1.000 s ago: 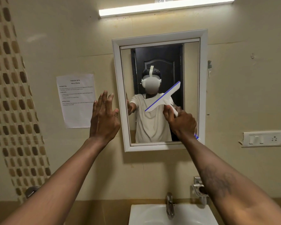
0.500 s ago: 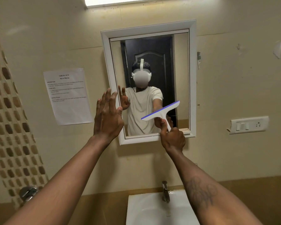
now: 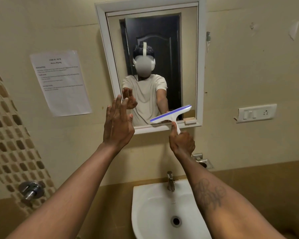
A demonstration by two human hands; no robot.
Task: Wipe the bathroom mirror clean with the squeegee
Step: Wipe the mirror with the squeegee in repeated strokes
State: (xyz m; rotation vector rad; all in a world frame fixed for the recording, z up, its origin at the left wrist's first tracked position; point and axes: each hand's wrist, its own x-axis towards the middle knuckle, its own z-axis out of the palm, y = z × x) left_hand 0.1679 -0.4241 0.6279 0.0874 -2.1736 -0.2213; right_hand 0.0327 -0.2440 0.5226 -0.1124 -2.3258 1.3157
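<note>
Blade low: the white plastic squeegee point(image 3: 171, 113) with blue rubber edge lies tilted at the bottom right corner of the white-framed wall mirror point(image 3: 201, 66). The right hand point(image 3: 181, 144) grips its handle, forefinger along the stem; the left hand point(image 3: 118, 125) is held flat, fingers straight. Probably light and stiff; a handle grip suits.

White T-shirt point(image 3: 144, 95), tattoo point(image 3: 210, 194) on right forearm point(image 3: 238, 213)

We look from one head-worn camera, close to the wall point(image 3: 248, 75), straight at the mirror point(image 3: 188, 66) and down over the sink point(image 3: 145, 206).
</note>
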